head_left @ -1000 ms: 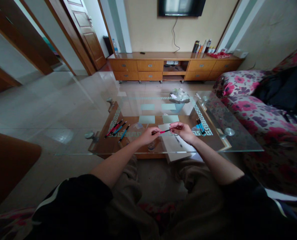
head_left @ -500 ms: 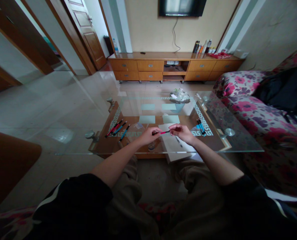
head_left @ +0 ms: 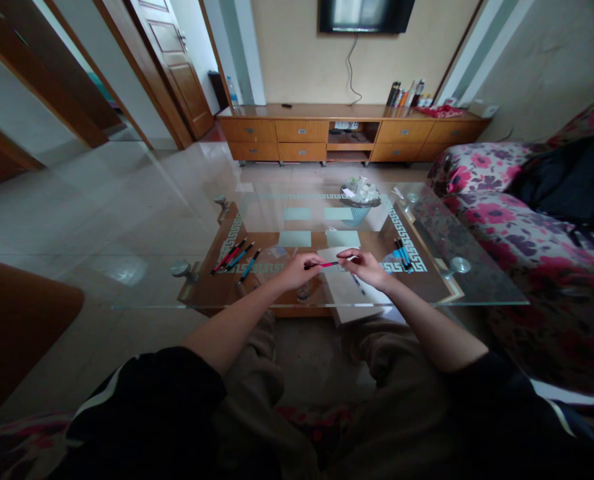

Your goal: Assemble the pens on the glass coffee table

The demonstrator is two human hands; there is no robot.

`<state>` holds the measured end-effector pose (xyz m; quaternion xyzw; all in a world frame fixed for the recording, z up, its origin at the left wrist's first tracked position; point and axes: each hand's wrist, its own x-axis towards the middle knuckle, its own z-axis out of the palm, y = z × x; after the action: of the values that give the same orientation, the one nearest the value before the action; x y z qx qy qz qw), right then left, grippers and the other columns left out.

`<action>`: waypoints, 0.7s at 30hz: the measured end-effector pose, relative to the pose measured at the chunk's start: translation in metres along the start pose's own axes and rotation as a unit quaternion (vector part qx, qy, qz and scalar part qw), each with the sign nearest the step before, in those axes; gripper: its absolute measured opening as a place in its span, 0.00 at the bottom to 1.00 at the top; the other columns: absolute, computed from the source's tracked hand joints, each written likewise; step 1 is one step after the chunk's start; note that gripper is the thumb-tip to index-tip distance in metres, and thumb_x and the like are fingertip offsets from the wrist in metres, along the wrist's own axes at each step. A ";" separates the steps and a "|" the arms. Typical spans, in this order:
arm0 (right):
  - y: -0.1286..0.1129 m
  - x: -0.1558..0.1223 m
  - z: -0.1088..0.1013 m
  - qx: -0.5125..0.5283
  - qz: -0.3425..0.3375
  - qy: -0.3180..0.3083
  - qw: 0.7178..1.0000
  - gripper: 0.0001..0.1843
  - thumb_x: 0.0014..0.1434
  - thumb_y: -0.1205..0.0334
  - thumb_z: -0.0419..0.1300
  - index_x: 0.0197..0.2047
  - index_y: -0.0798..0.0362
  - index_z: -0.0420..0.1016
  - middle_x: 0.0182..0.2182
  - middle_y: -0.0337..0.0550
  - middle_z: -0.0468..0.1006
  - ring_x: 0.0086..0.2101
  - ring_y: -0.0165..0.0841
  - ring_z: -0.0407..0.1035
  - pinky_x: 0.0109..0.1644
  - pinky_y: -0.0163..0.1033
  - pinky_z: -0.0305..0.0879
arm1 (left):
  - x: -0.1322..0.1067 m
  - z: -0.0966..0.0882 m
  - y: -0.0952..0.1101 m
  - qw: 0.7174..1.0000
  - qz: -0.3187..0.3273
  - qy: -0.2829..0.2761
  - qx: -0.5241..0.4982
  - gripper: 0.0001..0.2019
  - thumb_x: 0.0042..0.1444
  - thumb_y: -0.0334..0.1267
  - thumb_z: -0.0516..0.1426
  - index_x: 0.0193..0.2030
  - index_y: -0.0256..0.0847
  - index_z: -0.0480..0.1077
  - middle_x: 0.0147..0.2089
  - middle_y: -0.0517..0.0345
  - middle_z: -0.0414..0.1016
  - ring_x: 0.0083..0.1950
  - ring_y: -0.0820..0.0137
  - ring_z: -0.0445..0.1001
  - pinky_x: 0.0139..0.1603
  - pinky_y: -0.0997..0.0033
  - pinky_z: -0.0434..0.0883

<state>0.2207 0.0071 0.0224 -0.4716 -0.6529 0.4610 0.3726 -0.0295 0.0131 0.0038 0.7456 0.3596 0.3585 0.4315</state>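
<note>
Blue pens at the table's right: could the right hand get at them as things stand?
Probably yes: the right hand is close to the blue pens, with nothing visible standing between, though it is busy at the red pen.

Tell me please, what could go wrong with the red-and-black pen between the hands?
The pen might slip: the left hand holds it, but the right hand shows no clear grip. If dropped, it could roll off the glass table, whose near edge is close. The other pens at left might roll if brushed.
</note>
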 end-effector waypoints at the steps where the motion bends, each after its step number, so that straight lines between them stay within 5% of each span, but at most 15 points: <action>1: -0.001 0.000 -0.001 -0.010 -0.011 0.006 1.000 0.22 0.53 0.44 0.69 0.43 0.52 0.81 0.37 0.45 0.81 0.30 0.32 0.70 0.34 0.39 0.67 | 0.000 0.000 0.000 1.000 0.000 0.000 0.002 0.11 0.62 0.40 0.62 0.46 0.35 0.79 0.45 0.48 0.83 0.43 0.67 0.79 0.46 0.68 0.73; 6: 0.000 0.000 -0.003 -0.008 -0.021 -0.006 1.000 0.20 0.52 0.52 0.67 0.46 0.53 0.80 0.32 0.41 0.78 0.29 0.31 0.67 0.34 0.38 0.65 | 0.000 -0.002 0.001 1.000 -0.001 -0.002 0.024 0.11 0.62 0.39 0.61 0.47 0.36 0.79 0.46 0.48 0.83 0.45 0.66 0.79 0.48 0.67 0.72; 13: 0.002 0.001 0.001 0.017 0.014 -0.020 1.000 0.25 0.58 0.39 0.62 0.44 0.54 0.78 0.25 0.38 0.74 0.25 0.30 0.65 0.30 0.37 0.63 | -0.001 -0.001 0.001 1.000 -0.005 0.009 0.013 0.12 0.61 0.39 0.62 0.48 0.35 0.79 0.46 0.48 0.83 0.44 0.66 0.79 0.48 0.68 0.73; 21: 0.002 0.000 0.000 -0.032 -0.034 -0.007 0.999 0.20 0.54 0.50 0.67 0.47 0.52 0.79 0.38 0.44 0.79 0.31 0.31 0.68 0.35 0.38 0.67 | 0.000 -0.001 0.005 0.999 -0.011 0.033 0.018 0.12 0.60 0.39 0.63 0.48 0.36 0.79 0.46 0.48 0.83 0.45 0.66 0.80 0.48 0.67 0.74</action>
<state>0.2209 0.0070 0.0208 -0.4575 -0.6854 0.4307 0.3680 -0.0296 0.0113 0.0089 0.7368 0.3882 0.3715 0.4104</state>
